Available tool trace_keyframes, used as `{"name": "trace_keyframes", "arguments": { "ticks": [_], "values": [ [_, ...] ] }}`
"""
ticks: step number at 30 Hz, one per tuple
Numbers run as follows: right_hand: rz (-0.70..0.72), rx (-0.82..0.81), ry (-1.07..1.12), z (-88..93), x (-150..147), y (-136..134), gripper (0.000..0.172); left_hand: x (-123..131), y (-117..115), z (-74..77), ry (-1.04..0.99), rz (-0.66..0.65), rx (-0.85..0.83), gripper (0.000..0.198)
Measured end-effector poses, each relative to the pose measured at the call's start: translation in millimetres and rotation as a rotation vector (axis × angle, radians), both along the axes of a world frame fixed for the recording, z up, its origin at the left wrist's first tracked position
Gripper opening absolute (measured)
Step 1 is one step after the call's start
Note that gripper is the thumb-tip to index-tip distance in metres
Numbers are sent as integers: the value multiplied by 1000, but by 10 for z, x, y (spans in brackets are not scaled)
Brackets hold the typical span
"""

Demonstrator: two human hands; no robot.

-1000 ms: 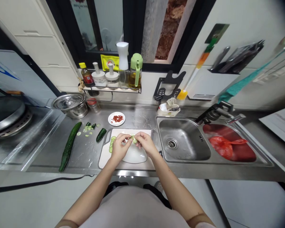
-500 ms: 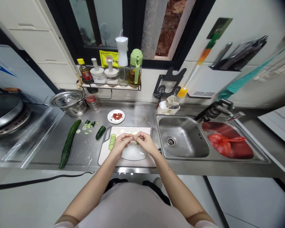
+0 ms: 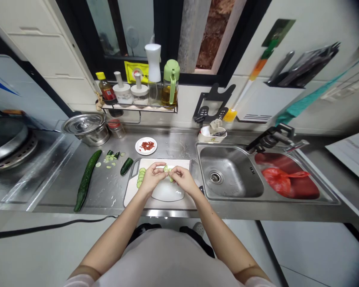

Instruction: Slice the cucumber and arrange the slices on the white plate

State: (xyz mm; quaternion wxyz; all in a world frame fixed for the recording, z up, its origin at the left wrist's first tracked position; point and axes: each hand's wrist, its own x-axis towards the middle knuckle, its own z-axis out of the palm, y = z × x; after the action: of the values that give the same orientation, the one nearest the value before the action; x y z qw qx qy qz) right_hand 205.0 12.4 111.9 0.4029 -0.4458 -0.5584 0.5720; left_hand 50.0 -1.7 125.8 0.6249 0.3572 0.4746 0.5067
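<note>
Both hands meet above a white plate on a pale cutting board. A thin cucumber slice shows at the fingertips. My left hand pinches it from the left, the forefinger raised above the thumb. My right hand is closed at the slice's right side, thumb and forefinger together; its fingers partly hide more green under them. Left of my left hand, a row of overlapping cucumber slices lies on the board. A cut cucumber piece rests just beyond the board's left edge.
A whole cucumber and cucumber scraps lie on the steel counter at left. Behind the board stands a small dish of chopped red bits. To the right are a sink and a red plastic bag. A lidded pot stands back left.
My left forefinger has lifted and the left hand has opened a little around the slice, which now shows more clearly. The right hand stays nearly in place.
</note>
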Motion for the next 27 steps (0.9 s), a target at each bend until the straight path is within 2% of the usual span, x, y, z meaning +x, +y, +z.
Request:
{"name": "trace_keyframes", "arguments": {
  "ticks": [9, 13, 19, 23, 27],
  "values": [
    [52, 181, -182, 78, 47, -3, 16, -39, 33, -54, -31, -25, -19, 60],
    [41, 192, -198, 80, 41, 6, 16, -26, 32, -76, 0, 3, 43, 59],
    [-8, 141, -155, -29, 36, 29, 14, 25, 54, -142, 33, 21, 94, 54],
    [-15, 93, -187, -154, 122, 7, 13, 94, 86, -290, 24, -5, 53, 50],
    [-19, 51, -285, -368, 280, -63, 14, 204, 101, -545, 33, -66, 14, 44]
  ]
}}
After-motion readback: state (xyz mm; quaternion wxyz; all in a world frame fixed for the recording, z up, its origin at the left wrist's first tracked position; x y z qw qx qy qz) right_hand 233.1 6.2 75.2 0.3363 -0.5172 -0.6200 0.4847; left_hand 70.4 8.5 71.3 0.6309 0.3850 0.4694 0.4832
